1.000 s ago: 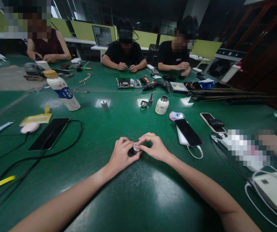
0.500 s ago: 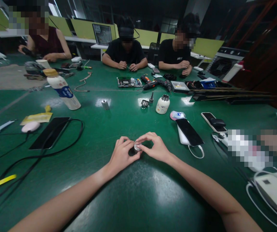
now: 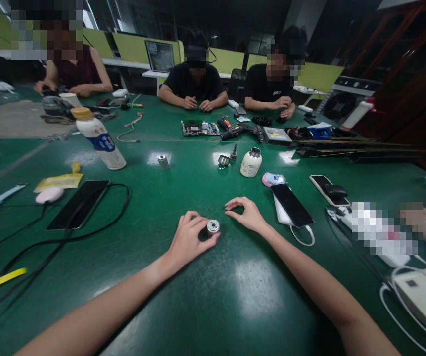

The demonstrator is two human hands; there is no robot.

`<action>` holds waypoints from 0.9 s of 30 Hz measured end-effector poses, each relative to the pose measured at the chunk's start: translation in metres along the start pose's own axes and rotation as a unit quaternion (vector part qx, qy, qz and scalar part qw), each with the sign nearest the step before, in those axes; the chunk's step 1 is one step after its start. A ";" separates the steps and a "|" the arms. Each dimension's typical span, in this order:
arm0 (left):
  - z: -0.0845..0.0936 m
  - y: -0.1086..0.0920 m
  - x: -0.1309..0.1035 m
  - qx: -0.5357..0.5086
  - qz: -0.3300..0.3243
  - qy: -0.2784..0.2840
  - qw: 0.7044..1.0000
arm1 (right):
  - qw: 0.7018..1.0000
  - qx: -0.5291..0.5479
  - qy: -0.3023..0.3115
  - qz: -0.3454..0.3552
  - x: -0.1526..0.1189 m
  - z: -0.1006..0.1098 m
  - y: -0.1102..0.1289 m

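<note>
A small silver metal cylinder (image 3: 213,227) stands upright on the green table (image 3: 213,296), its round top facing up. My left hand (image 3: 189,237) grips it from the left, thumb on the near side and fingers behind. To the right of the cylinder, my right hand (image 3: 248,215) is raised a little with thumb and fingertips apart, nothing visible between them. A second silver cylinder (image 3: 163,162) stands farther back on the left. Beyond my hands are a white bottle without a lid (image 3: 251,162) and a dark metal piece (image 3: 223,160).
To the left are a tablet (image 3: 79,203), black cables and a tilted milk bottle (image 3: 101,143). At right lie a black phone (image 3: 292,204), another phone (image 3: 329,190) and a power strip (image 3: 383,237). Across the table, people sit behind a circuit board (image 3: 200,129) and power drills (image 3: 242,131).
My right hand has let go of the cylinder's top and moved right, its fingers parting from it. My left hand still holds the cylinder, whose top now shows.
</note>
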State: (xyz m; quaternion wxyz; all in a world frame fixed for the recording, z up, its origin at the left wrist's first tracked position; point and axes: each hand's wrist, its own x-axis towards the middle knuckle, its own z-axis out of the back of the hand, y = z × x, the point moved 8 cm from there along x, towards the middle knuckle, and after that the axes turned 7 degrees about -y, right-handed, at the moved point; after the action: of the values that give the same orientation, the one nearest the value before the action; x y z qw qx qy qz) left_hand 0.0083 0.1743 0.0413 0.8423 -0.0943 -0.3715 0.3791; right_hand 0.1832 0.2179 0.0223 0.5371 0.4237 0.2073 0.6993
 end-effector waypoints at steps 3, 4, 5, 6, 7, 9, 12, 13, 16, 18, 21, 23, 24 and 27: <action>-0.001 0.000 0.000 0.000 0.002 0.003 1.000 | 0.999 -0.020 0.004 0.024 -0.001 -0.001 -0.001; -0.001 0.000 0.000 0.000 0.002 0.003 1.000 | 0.999 -0.025 0.005 0.025 -0.001 -0.002 -0.001; -0.001 0.001 0.000 -0.001 0.002 0.003 1.000 | 0.999 -0.024 0.006 0.021 -0.001 -0.002 -0.002; -0.001 0.001 0.000 0.000 0.002 0.002 1.000 | 1.000 -0.019 0.005 0.013 -0.001 -0.002 -0.002; -0.001 0.001 0.000 0.000 0.002 0.001 1.000 | 1.000 -0.011 -0.001 0.003 -0.001 -0.002 -0.002; 0.000 0.001 0.000 0.001 0.003 0.001 1.000 | 0.999 0.022 -0.025 -0.016 -0.001 0.001 0.003; 0.000 0.000 0.001 0.001 0.002 0.002 1.000 | 0.993 0.101 -0.049 -0.019 -0.005 0.004 0.026; 0.000 0.000 0.001 0.000 0.001 0.001 1.000 | 0.992 0.120 -0.044 -0.012 -0.007 0.003 0.037; 0.000 0.000 0.001 -0.003 -0.001 -0.005 1.000 | 0.994 0.103 -0.016 0.014 -0.014 -0.002 0.066; -0.001 0.001 0.000 -0.003 -0.003 -0.006 1.000 | 0.997 0.074 -0.005 0.031 -0.018 -0.006 0.077; -0.003 0.002 -0.001 -0.003 -0.008 -0.004 1.000 | 0.998 0.055 -0.002 0.044 -0.022 -0.011 0.079; -0.003 0.003 -0.001 -0.002 -0.011 -0.007 1.000 | 0.997 0.042 -0.006 0.058 -0.023 -0.013 0.078; -0.003 0.002 -0.002 0.001 -0.013 -0.012 1.000 | 0.997 0.033 -0.012 0.068 -0.024 -0.012 0.079; 0.001 0.001 -0.002 0.015 -0.018 -0.031 0.999 | 0.995 0.015 -0.061 0.071 -0.022 -0.002 0.079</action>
State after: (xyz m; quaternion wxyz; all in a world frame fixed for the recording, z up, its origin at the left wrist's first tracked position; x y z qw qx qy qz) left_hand 0.0064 0.1738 0.0404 0.8383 -0.0630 -0.3938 0.3718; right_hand 0.1378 0.1712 0.0719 0.4909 0.4872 0.1543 0.7055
